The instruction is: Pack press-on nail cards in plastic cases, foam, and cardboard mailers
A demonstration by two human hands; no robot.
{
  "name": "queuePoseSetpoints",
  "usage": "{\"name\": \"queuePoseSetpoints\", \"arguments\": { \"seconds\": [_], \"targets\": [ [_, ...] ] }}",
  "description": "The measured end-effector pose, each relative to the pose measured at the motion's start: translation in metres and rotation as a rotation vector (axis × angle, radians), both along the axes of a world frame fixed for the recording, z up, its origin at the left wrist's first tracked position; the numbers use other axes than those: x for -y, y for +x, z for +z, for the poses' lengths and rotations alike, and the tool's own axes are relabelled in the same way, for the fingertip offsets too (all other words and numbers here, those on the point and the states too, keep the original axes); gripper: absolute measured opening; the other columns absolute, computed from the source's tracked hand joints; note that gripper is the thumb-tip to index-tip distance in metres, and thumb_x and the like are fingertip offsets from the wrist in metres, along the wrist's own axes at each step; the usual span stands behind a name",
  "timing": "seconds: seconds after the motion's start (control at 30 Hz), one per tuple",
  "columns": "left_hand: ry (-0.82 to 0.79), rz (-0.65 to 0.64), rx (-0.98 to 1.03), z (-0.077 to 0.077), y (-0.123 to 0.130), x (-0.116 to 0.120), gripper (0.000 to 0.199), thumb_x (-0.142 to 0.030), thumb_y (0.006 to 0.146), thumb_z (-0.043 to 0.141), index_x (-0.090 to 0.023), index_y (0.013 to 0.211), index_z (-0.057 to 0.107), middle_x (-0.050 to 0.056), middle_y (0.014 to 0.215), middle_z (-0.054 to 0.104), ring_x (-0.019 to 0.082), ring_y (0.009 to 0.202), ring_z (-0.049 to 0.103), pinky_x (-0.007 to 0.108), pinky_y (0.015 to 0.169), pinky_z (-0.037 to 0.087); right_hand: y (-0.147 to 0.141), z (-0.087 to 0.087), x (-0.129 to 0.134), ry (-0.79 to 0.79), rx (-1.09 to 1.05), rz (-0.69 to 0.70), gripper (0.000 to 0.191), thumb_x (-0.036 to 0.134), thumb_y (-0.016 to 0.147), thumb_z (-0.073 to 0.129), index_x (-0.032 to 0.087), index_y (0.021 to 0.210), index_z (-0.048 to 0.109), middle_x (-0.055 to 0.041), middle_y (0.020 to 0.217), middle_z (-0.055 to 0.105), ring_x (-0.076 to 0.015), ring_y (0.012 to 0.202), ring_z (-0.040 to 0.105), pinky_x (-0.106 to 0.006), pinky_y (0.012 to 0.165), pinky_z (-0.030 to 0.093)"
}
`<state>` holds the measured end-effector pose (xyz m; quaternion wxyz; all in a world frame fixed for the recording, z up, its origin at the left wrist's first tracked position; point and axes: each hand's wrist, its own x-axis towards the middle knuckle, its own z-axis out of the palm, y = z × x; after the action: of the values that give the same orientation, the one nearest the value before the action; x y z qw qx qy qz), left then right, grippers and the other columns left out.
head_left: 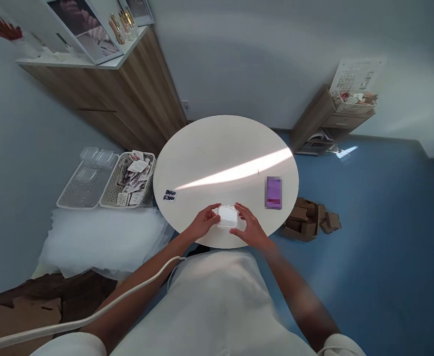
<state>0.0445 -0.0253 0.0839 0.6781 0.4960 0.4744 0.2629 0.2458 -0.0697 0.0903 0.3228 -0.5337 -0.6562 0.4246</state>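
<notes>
Between both hands, over the near edge of the round white table (217,148), is a small clear plastic box (227,216) with something white showing through it. My left hand (205,220) grips its left side, thumb in front and fingers behind. On the right side, my right hand (252,227) holds it by the corners with thumb and fingertips spread apart. A small card of dark press-on nails (169,196) lies on the table to the left. Toward the right edge rests a purple packet (273,193), its surface blurred out.
Left of the table stand a white basket full of cards (135,180) and a tray with clear boxes (86,185), behind white sheeting (101,237). Cardboard boxes (306,220) lie on the floor at right. A wooden cabinet (127,109) is back left. A white cable (101,310) crosses my left arm.
</notes>
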Motion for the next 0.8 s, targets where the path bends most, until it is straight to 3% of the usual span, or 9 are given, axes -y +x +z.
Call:
{"name": "queuePoseSetpoints", "arguments": {
  "seconds": [0.2,0.37,0.5,0.8],
  "targets": [
    [0.143,-0.125,0.027,0.007,-0.014,-0.01,0.055,-0.038,0.076,0.056,-0.019,0.125,0.041,-0.001,0.072,0.052,0.01,0.068,0.051,0.028,0.069,0.042,-0.007,0.019,-0.002,0.071,0.133,0.008,0.071,0.027,0.067,0.065,0.031,0.131,0.033,-0.0045,0.138,0.035,-0.0239,0.121,0.039,-0.042,0.097,0.038],
    [0.343,-0.304,-0.093,0.01,-0.024,-0.003,0.089,-0.037,0.056,0.074,-0.027,0.133,0.03,0.004,0.101,0.054,0.011,0.074,0.052,0.031,0.076,0.043,-0.009,0.021,0.006,0.019,0.119,-0.032,0.07,0.028,0.065,0.066,0.03,0.129,0.037,-0.0053,0.136,0.038,-0.024,0.116,0.046,-0.042,0.094,0.041],
    [0.428,-0.259,-0.174,0.007,-0.024,0.002,0.085,-0.039,0.058,0.072,-0.028,0.132,0.031,0.004,0.103,0.053,0.011,0.074,0.052,0.033,0.076,0.045,-0.01,0.018,0.008,0.016,0.087,-0.035,0.072,0.03,0.064,0.067,0.029,0.13,0.037,-0.0057,0.135,0.039,-0.0247,0.12,0.041,-0.043,0.097,0.039],
    [0.29,-0.141,-0.002,0.009,-0.021,0.013,0.082,-0.031,0.059,0.073,-0.022,0.13,0.035,0.005,0.098,0.053,0.013,0.081,0.054,0.035,0.079,0.045,-0.011,0.015,0.006,0.106,0.042,-0.025,0.072,0.035,0.064,0.068,0.026,0.129,0.038,-0.0072,0.134,0.041,-0.0264,0.125,0.036,-0.046,0.098,0.037]
  ]
}}
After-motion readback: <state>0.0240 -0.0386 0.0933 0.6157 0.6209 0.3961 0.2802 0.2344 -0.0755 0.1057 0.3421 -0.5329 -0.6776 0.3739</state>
